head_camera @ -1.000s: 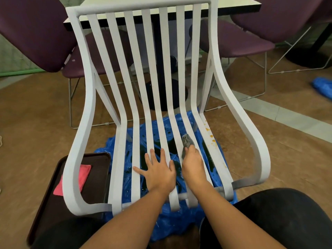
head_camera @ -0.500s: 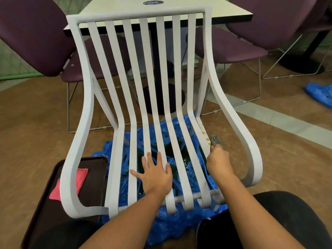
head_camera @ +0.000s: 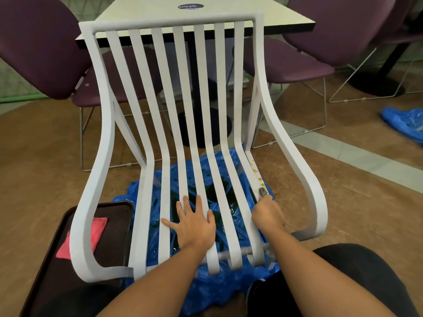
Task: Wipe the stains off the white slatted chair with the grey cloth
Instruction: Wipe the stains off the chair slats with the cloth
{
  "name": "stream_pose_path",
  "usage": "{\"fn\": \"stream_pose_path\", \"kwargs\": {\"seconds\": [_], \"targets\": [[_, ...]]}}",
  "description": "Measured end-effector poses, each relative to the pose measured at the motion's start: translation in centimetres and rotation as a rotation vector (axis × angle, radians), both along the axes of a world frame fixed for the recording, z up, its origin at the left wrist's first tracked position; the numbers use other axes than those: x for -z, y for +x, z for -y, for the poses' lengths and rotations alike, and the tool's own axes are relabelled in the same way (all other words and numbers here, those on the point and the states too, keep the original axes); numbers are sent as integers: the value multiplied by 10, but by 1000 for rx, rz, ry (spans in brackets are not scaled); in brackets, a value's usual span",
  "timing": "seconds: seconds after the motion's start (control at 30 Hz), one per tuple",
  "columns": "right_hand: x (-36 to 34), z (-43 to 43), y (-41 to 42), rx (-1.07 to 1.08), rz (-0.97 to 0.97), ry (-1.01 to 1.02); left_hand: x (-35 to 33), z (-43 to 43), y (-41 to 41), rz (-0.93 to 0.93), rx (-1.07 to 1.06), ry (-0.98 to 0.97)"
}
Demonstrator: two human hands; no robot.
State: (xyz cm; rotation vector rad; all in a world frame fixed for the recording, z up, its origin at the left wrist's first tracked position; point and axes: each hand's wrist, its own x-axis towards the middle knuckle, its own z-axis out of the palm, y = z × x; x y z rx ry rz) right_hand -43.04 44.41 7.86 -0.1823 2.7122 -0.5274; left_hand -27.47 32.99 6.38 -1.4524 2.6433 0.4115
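Tray [head_camera: 52, 266]: on the floor at the chair's left front corner; carries a pink cloth [head_camera: 99, 225], partly behind the left armrest.
White slatted chair [head_camera: 171, 22]: faces the person; slats run from the front edge of the seat up into the backrest.
Left hand [head_camera: 194, 223]: rests flat on the middle seat slats near the front edge; fingers [head_camera: 198, 202] straight and spread, gripping nothing; judged to be steadying the chair.
Blue plastic sheet [head_camera: 219, 291]: spread on the floor under the seat; dark wet patches show between the slats.
Right hand [head_camera: 269, 213]: on the rightmost seat slat [head_camera: 251, 161], near the seat's right edge; curled round the grey cloth.
Grey cloth [head_camera: 262, 191]: bunched in the right hand; only a small tip protrudes beyond the knuckles, touching the slat.
Orange stains [head_camera: 256, 170]: a short row of spots on the rightmost slat; the nearest spot lies just beyond the cloth tip, the others farther toward the backrest.
Governing relation: the stains lie straight ahead of the cloth, away from the person; the row follows the slat's long axis, front edge to backrest; the right hand is the nearer hand, the left being several slats away.
Step in hand (judgement): wiping the stained slat; the coming stroke should run forward along the slat.
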Motion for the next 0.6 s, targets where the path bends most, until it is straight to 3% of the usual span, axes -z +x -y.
{"fn": "stream_pose_path", "kwargs": {"seconds": [0.17, 0.33, 0.5, 0.6], "targets": [[12, -5, 2, 12, -74, -55, -1, 0, 0, -6, -3, 9], [19, -14, 29, 74, -323, 9, -3, -1, 1, -3, -1, 13], [22, -17, 25, -55, -307, 110, -4, -1, 1, -11, -2, 19], [17, -17, 20, -59, -220, 52, -5, -1, 1, -17, 1, 22]]}}
